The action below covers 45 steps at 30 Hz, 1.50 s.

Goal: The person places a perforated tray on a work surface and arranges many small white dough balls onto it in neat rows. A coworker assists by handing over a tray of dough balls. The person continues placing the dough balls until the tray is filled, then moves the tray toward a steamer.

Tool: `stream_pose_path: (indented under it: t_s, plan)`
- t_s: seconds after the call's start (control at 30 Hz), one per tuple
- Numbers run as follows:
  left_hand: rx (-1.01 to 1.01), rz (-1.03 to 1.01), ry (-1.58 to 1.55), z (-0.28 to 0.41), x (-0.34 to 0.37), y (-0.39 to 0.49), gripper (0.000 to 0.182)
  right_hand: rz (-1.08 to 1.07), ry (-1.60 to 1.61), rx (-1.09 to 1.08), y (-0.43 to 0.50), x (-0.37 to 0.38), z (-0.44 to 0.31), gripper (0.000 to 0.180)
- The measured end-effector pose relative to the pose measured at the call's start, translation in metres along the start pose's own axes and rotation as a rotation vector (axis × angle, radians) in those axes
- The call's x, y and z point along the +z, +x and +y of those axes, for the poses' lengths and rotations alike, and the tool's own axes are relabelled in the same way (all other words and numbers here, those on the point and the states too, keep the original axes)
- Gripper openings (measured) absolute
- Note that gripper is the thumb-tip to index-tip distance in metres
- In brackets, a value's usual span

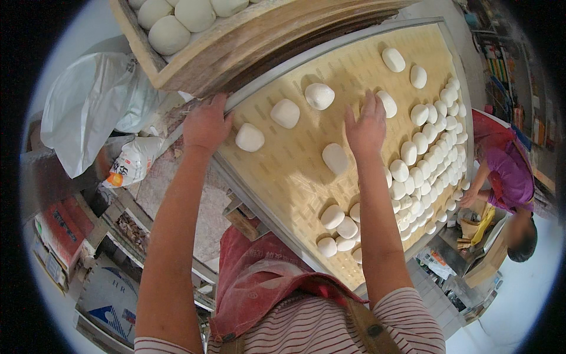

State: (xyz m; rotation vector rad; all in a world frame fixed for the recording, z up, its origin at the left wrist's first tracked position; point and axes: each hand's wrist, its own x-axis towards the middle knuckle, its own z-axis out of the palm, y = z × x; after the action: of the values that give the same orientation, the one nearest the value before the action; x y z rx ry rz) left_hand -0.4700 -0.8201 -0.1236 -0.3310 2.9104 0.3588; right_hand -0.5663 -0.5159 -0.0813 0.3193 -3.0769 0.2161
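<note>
White dough pieces lie on a perforated tan work surface with a metal edge. My left hand rests at the surface's upper left corner, near a dough piece; what its fingers touch there is unclear. Fingers apart, my right hand is over the surface, just left of an oval dough piece. Another piece sits to the lower left of that hand. Many more dough pieces stand in close rows to the right, partly hidden by my right forearm. A small group lies left of that forearm.
A wooden tray with large round dough balls stands beyond the surface. Plastic bags and a printed sack are at the left. Across the right edge, a co-worker in purple has hands near small dough pieces.
</note>
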Motion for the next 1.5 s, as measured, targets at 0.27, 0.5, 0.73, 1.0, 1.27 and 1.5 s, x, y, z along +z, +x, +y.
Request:
stream_pose_path:
  t_s: [0.27,0.5,0.73,1.0,1.27,1.5]
  plan:
    - [0.0,0.003,-0.042,-0.005,0.005,-0.002,0.043,-0.022,-0.144,0.071,-0.009,0.001,0.033,0.057]
    - [-0.005,0.018,-0.047,0.0,0.001,0.0,0.043,-0.241,-0.107,0.241,0.011,0.014,0.058,0.059]
    - [0.006,0.019,-0.026,0.0,-0.002,-0.002,0.044,-0.129,0.278,0.118,0.034,0.0,0.037,0.056]
    - [-0.012,0.034,-0.062,0.003,-0.002,-0.002,0.044,-0.24,0.13,0.005,0.064,0.018,0.013,0.063]
    - [-0.009,0.03,-0.064,0.002,0.002,-0.001,0.045,-0.305,0.048,0.119,0.088,0.036,0.0,0.054]
    - [-0.028,0.013,-0.063,0.002,0.0,-0.002,0.046,-0.304,0.109,0.026,0.093,0.035,0.012,0.059]
